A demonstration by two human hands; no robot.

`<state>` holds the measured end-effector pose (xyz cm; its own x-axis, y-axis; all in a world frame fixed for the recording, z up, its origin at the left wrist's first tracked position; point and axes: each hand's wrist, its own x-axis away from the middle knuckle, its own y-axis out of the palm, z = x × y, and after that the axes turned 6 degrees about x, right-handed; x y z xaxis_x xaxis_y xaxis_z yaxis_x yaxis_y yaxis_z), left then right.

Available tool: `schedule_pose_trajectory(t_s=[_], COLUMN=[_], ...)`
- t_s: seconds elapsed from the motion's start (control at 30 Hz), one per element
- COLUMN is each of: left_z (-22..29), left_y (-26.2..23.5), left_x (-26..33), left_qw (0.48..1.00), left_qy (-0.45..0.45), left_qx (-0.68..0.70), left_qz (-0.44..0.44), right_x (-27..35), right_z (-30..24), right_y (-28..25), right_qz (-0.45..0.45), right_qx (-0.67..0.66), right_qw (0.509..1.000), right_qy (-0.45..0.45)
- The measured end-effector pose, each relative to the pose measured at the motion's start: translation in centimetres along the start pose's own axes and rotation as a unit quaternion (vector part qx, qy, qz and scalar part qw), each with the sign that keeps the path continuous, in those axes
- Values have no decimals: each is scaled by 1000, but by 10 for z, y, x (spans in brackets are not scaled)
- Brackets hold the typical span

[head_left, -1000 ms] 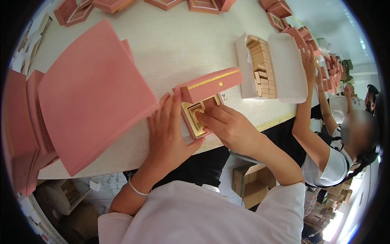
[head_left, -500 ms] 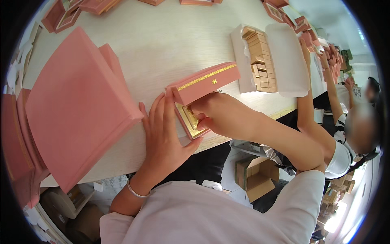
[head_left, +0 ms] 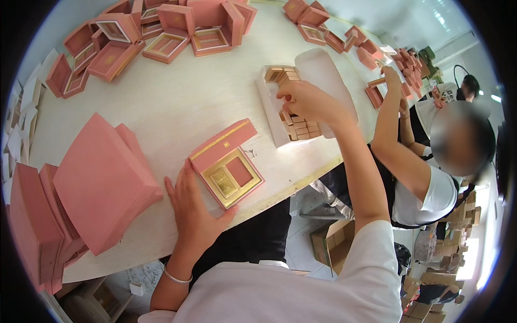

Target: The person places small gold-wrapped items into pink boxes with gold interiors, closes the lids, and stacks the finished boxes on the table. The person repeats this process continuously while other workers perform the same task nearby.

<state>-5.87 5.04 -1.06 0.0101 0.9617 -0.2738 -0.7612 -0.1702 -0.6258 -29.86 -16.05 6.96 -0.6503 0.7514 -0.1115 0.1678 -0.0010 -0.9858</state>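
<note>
head view: near the front edge of the desk (head_left: pixel 156 105), an open pink box (head_left: pixel 253 184) is touched along its left side by the left grip (head_left: pixel 195 219), spread wide. a gold piece (head_left: pixel 223 181) is seated in its left compartment. farther off, a white carton (head_left: pixel 267 116) of small tan blocks (head_left: pixel 305 128) is reached into by the right grip (head_left: pixel 314 103), fingers curled; whether a block is held cannot be told. beyond, more open pink boxes (head_left: pixel 176 26) are gathered.

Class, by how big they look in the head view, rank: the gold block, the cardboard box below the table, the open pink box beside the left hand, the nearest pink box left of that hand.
1. Nearest pink box
2. Open pink box
3. Cardboard box, likely shrunk by lying farther off
4. Gold block
</note>
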Motion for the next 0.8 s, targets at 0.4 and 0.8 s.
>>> schedule_pose_trajectory(t_s=[0.4,0.8], left_z=[18,60], left_y=[-16,-14], left_x=[27,7], left_qw=[947,712], left_qy=[181,-148], left_qx=[261,687], left_qz=[43,-10], right_x=[96,129], right_z=[-118,-161], right_y=[-29,38], right_qz=[316,355], right_qx=[5,-345], right_qw=[939,868], right_qy=[-139,-42])
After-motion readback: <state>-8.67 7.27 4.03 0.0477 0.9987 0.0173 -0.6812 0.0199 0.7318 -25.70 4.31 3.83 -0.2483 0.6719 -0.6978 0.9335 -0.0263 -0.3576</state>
